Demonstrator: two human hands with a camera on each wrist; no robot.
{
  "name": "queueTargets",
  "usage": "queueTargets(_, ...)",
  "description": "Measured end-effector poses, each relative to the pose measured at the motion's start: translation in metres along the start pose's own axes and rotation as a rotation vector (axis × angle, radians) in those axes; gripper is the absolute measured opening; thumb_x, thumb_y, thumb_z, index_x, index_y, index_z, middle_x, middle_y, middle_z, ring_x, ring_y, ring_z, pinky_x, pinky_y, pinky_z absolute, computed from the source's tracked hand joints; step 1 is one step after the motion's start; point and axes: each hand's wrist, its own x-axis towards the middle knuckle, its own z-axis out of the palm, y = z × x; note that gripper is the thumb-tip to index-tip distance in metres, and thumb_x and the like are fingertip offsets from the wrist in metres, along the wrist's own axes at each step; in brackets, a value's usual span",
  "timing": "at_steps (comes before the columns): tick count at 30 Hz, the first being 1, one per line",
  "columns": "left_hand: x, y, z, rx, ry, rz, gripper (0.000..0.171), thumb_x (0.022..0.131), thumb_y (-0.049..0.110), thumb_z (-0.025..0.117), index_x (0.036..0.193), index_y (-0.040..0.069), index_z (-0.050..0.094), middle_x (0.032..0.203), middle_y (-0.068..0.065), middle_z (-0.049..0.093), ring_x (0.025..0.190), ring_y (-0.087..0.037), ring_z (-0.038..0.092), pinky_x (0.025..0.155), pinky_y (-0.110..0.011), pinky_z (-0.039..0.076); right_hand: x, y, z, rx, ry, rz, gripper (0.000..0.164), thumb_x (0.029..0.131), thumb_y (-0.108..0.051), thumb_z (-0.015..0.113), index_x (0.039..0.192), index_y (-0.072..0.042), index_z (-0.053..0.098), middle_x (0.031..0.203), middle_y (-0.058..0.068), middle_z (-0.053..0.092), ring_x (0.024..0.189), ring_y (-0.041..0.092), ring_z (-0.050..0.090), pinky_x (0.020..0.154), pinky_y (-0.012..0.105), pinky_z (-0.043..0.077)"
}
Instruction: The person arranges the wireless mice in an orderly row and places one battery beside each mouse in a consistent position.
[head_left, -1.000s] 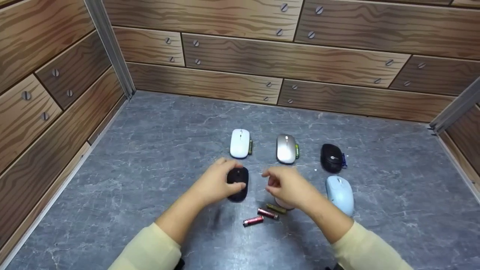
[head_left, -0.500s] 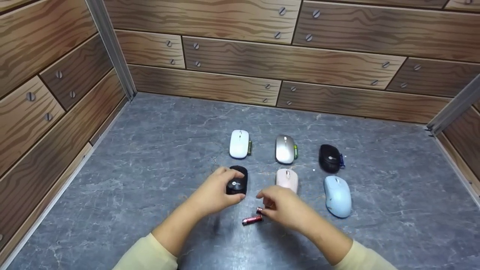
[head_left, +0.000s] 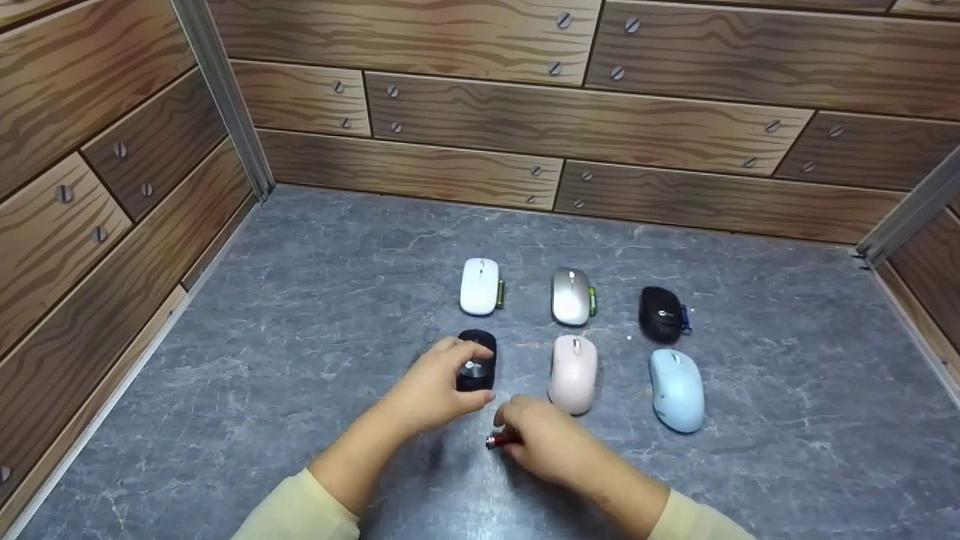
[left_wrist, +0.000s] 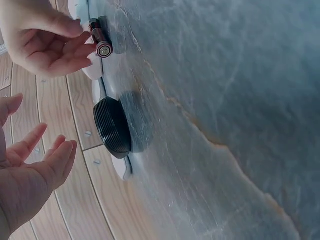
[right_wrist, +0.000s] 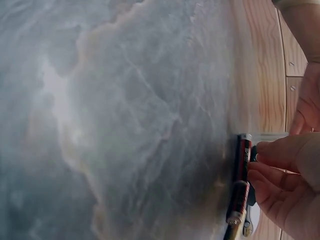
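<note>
Beside the black mouse (head_left: 478,367), my left hand (head_left: 442,382) has its fingers spread loosely around the near side. In the left wrist view this hand (left_wrist: 37,175) shows a visible gap from the mouse (left_wrist: 112,127). My right hand (head_left: 547,439) is low at a red battery (head_left: 495,441) lying on the table. Seen from the right wrist, thumb and fingertips (right_wrist: 260,182) come right up to that battery (right_wrist: 243,155), not wrapped round it. A second red battery (right_wrist: 237,202) lies nearer, with a gold one (right_wrist: 231,232) partly hidden beyond it.
A pink mouse (head_left: 573,375) and a light blue mouse (head_left: 677,390) sit to the right. Farther back are a white mouse (head_left: 479,286), a silver mouse (head_left: 571,297) and another black mouse (head_left: 661,315), each with batteries alongside. Wood-patterned walls (head_left: 450,105) enclose the table.
My right hand has come down and toward me, from over the pink mouse to the red battery, uncovering that mouse. The left hand has drawn back slightly from the black mouse.
</note>
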Motion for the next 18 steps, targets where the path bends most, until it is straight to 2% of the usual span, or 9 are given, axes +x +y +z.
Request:
queueTargets(5, 0.0008, -0.0016, 0.0011, 0.005, 0.001, 0.007, 0.043, 0.077, 0.022, 0.071, 0.115, 0.009, 0.058, 0.114, -0.011, 0.054, 0.105, -0.026, 0.052, 0.091, -0.04, 0.042, 0.0004, -0.004, 0.0059, -0.135, -0.002, -0.02, 0.02, 0.068, -0.013, 0.073, 0.072, -0.015, 0.054, 0.068, -0.006, 0.048, 0.061, 0.013, 0.051, 0.054, 0.027, 0.043)
queueTargets(8, 0.0005, -0.0021, 0.0016, 0.009, -0.001, 0.006, 0.043, 0.077, 0.023, 0.071, 0.116, 0.01, 0.057, 0.114, -0.01, 0.055, 0.104, -0.027, 0.053, 0.091, -0.04, 0.043, 0.0003, -0.0051, 0.0085, -0.181, -0.001, -0.034, 0.022, 0.069, -0.017, 0.073, 0.07, -0.016, 0.051, 0.066, -0.006, 0.048, 0.058, 0.015, 0.051, 0.051, 0.029, 0.042)
queueTargets(14, 0.0008, -0.0015, 0.0009, 0.006, -0.003, 0.009, 0.045, 0.077, 0.023, 0.071, 0.117, 0.01, 0.056, 0.115, -0.01, 0.055, 0.105, -0.028, 0.053, 0.09, -0.04, 0.043, -0.0004, -0.0043, 0.0097, -0.169, -0.029, 0.007, 0.022, 0.071, -0.019, 0.071, 0.076, -0.016, 0.049, 0.064, -0.006, 0.051, 0.056, 0.015, 0.052, 0.049, 0.03, 0.041)
queueTargets(18, 0.001, -0.0005, 0.0007, 0.016, -0.008, 0.003, 0.046, 0.077, 0.024, 0.071, 0.118, 0.011, 0.056, 0.114, -0.009, 0.055, 0.104, -0.027, 0.054, 0.09, -0.04, 0.043, -0.0023, -0.0033, 0.0102, -0.156, -0.042, -0.003, 0.021, 0.072, -0.017, 0.07, 0.081, -0.014, 0.051, 0.064, -0.006, 0.052, 0.057, 0.013, 0.052, 0.05, 0.03, 0.042)
